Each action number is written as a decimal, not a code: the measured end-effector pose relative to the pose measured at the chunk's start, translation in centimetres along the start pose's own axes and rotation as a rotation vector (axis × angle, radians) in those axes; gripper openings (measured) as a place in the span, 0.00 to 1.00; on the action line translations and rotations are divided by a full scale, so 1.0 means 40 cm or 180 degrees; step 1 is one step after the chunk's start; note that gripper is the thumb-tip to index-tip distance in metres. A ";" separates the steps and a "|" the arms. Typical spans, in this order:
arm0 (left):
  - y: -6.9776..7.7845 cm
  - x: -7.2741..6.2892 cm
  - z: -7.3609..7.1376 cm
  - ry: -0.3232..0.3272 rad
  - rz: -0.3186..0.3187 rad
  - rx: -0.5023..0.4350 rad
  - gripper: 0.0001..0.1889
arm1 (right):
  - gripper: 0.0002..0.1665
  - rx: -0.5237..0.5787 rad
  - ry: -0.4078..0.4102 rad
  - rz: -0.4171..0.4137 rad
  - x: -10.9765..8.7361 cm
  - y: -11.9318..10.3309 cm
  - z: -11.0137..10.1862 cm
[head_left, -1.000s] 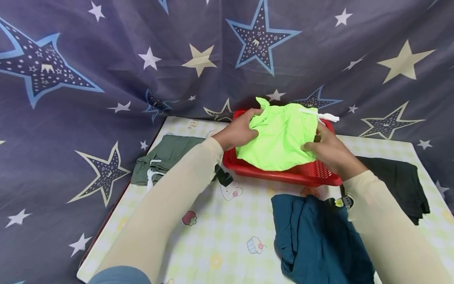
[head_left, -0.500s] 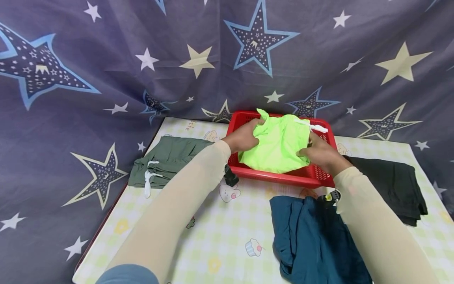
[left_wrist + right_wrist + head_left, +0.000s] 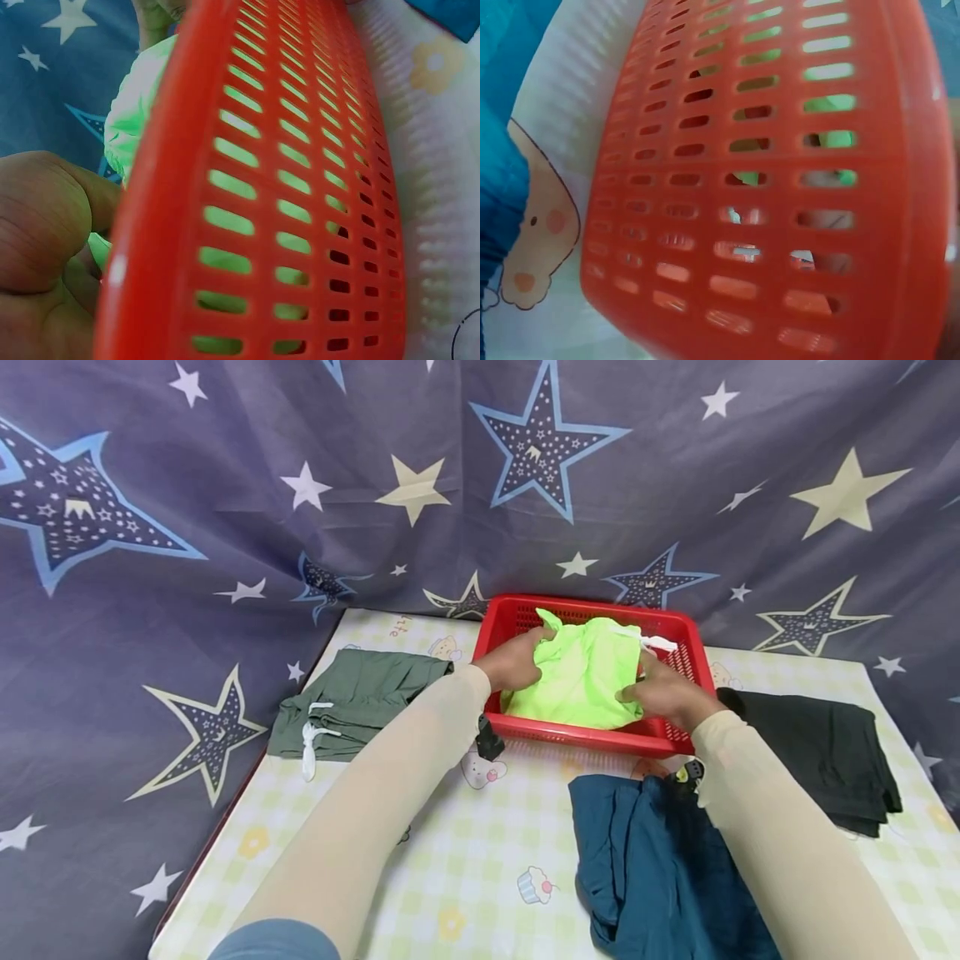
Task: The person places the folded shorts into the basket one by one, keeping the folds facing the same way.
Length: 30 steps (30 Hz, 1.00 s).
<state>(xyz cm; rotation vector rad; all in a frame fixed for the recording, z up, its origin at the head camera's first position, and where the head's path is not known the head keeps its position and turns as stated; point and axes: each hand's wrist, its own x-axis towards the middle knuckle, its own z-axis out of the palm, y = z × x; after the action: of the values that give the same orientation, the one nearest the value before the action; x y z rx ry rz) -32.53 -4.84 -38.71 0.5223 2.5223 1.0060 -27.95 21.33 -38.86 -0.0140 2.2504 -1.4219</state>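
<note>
Bright neon-green shorts (image 3: 585, 677) with a white drawstring lie inside the red plastic basket (image 3: 577, 737). My left hand (image 3: 516, 662) holds their left side, thumb over the cloth, reaching in across the basket. At the opposite side my right hand (image 3: 667, 692) pinches the cloth near the drawstring. In the left wrist view the left hand (image 3: 41, 225) shows past the rim, and green cloth shows through the slotted wall (image 3: 270, 165). The basket wall (image 3: 772, 157) hides most of the right hand in the right wrist view.
Folded olive-green shorts (image 3: 360, 693) with a white drawstring lie on the left of the patterned table cover (image 3: 480, 852). Dark blue folded clothing (image 3: 660, 868) lies at the front right, and a folded black garment (image 3: 832, 752) beyond it. A star-printed curtain (image 3: 360, 527) hangs behind the table.
Both hands have lowered the neon-green shorts into the basket, moving down and slightly left. The waistband, earlier above the basket's back rim, is now below it.
</note>
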 end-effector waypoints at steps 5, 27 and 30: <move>-0.008 0.004 0.011 0.0024 -0.0012 0.0136 0.38 | 0.59 -0.0038 0.0004 0.0107 0.008 0.007 0.006; 0.007 -0.008 0.046 0.0075 -0.0502 0.0946 0.38 | 0.37 -0.0646 0.0245 0.0453 0.013 0.036 0.010; 0.021 -0.022 0.047 0.0153 -0.0562 0.1030 0.37 | 0.31 -0.0806 0.0360 0.0489 0.012 0.037 0.008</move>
<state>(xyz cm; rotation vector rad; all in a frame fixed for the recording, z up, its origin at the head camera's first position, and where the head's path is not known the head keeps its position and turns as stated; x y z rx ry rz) -30.72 -3.61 -39.19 0.3569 2.7337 0.5561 -27.89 21.62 -40.40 0.1570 2.4522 -1.0769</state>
